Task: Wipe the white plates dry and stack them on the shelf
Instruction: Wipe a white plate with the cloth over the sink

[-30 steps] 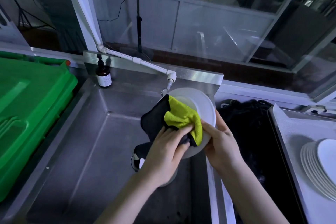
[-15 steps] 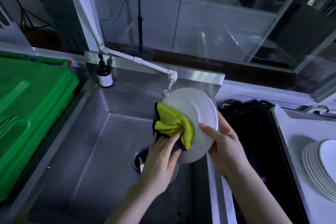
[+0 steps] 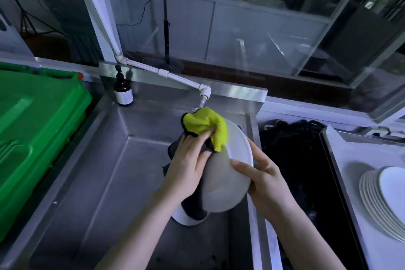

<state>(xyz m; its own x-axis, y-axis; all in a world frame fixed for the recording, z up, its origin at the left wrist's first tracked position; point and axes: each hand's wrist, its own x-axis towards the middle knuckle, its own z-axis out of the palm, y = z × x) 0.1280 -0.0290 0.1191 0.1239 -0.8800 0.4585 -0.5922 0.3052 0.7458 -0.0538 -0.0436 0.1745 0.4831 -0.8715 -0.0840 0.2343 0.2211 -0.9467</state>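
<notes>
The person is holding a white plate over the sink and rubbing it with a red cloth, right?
Not quite. The cloth is yellow-green with a dark backing, not red. The head view shows the left hand gripping it against the white plate, which the right hand holds over the sink.

Round white ceramic plate (image 3: 225, 182): smooth glaze, soft sheen. Yellow-green and dark cloth (image 3: 203, 125): fuzzy, matt microfibre. Grey metal sink basin (image 3: 87, 171): brushed steel, dull shine. Green plastic bin lid (image 3: 32, 120), left: smooth, semi-gloss. Brown glass bottle (image 3: 123, 92), far: glossy. White plastic pipe (image 3: 171, 76): smooth, matt.
</notes>
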